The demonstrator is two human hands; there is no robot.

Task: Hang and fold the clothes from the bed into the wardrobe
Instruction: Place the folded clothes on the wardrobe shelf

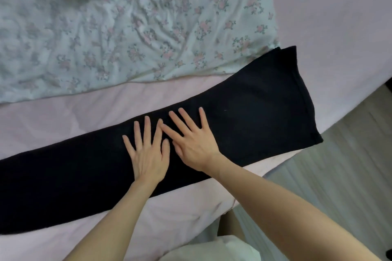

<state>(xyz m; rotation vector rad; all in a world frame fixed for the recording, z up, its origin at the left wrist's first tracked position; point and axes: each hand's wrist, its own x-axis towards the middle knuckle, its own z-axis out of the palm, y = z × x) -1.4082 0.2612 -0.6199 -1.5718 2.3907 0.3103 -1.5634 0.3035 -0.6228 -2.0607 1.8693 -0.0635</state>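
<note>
I see the black trousers (244, 112) folded into 1 long strip, running across the pink bed sheet (63, 116) from 8 o'clock to 2 o'clock. My left hand (147, 157) presses flat mid-strip, fingers spread; my right hand (194, 144) does likewise just beside it. The floral duvet (127, 27) lies at 11 o'clock.

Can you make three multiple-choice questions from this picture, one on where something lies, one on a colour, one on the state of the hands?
1. The long black folded garment lies on:
A. the pink bed sheet
B. the floor
C. a chair

2. The crumpled duvet is:
A. plain red
B. pale blue with pink flowers
C. black

3. The left hand and right hand are:
A. gripping a hanger
B. fists
C. flat, fingers spread on the garment

Answers: 1 A, sheet shows around it; 2 B, flowers visible; 3 C, fingers straight.
</note>
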